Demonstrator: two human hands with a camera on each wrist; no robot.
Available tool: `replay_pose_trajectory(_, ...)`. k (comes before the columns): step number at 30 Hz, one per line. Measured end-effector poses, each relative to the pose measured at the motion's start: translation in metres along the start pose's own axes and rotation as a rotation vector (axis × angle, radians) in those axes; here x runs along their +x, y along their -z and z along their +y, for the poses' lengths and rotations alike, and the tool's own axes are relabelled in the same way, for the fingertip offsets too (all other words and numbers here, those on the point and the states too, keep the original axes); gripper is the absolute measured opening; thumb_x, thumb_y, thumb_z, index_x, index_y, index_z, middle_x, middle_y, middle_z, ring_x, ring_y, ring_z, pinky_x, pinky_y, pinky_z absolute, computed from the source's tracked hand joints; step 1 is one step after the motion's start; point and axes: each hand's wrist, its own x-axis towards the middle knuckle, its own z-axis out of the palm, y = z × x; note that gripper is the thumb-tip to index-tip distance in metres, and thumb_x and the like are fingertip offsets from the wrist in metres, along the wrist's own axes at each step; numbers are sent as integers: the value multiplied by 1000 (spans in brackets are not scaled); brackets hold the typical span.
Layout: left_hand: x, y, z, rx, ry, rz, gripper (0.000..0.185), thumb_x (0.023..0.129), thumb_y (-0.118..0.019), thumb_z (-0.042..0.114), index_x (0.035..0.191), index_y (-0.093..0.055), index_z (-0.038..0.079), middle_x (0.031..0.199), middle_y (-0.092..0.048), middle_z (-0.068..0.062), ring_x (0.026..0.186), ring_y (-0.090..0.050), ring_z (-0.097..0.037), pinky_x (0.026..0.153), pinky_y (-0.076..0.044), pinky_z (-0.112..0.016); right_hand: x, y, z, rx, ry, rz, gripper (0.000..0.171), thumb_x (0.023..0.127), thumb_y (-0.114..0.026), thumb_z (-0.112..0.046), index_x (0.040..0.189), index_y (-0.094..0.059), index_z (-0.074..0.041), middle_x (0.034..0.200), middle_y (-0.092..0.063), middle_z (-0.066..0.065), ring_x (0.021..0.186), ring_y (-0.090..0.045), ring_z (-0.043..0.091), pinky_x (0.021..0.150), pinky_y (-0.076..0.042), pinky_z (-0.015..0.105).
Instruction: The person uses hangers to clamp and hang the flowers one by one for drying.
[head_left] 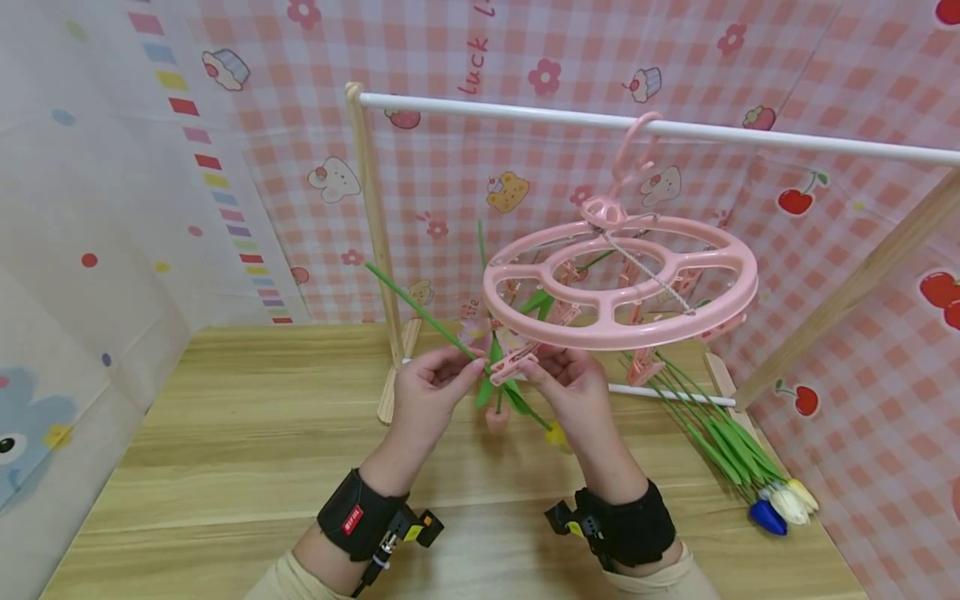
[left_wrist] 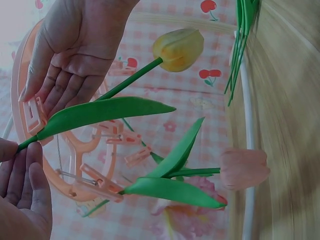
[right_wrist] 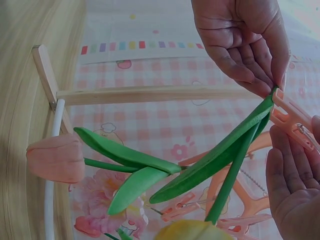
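Observation:
My left hand pinches the green stem of a yellow artificial tulip, whose bloom hangs downward. A pink clothespin on the round drying hanger is held between the thumb and fingers of my right hand. Its tip is right at the stem, just above the leaf, beside my left fingertips. A pink tulip hangs head down from another clip close by. Behind it shows a ruffled pink flower. In the head view the hands partly cover these blooms.
The hanger hooks over the white bar of a wooden-legged rack. Several tulips, among them a blue one and a white one, lie on the wooden table at the right. Checked cloth covers the walls behind.

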Motion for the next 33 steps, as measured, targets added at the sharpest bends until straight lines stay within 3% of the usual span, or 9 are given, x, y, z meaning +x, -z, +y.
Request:
replay_pose_trajectory(6,1,0,1,23,-17,0,16,82,-71,0,94,-68,-9,90,-70,-21,77,-67,-10,69,-58,-21,-1,0,0,-25,-12,14,30,86,-67,-3,115,-59,0,90,-68,-4,87,-66,10,76,-57,23)
replay_pose_trajectory(12,0,-1,0,19,-46,3,17,82,-71,1,94,-67,-10,92,-69,-25,78,-68,-9,70,-57,-21,-1,-2,-1,-18,-19,18,23,86,-66,-2,108,-61,-6,91,-68,-4,87,-66,11,77,-56,23)
replay_pose_trajectory(21,0,0,-2,61,-70,-14,15,83,-72,8,93,-70,-3,91,-71,-20,78,-68,-10,69,-57,-22,1,-3,-1,-20,-8,20,25,86,-65,0,107,-56,10,90,-68,-4,87,-66,10,76,-56,22)
replay_pose_trajectory(28,0,-1,-1,72,-56,-2,17,83,-72,8,94,-70,-5,90,-71,-21,74,-67,-8,64,-56,-19,1,-5,-1,8,-32,43,13,85,-66,2,95,-59,-4,86,-66,-5,85,-65,9,76,-55,21)
replay_pose_trajectory(33,0,-2,-1,87,-43,16,16,83,-72,9,92,-70,-4,88,-71,-21,73,-67,-8,64,-56,-19,1,-5,0,21,-69,43,15,85,-67,-1,97,-58,-5,85,-64,-4,82,-63,8,74,-54,19)
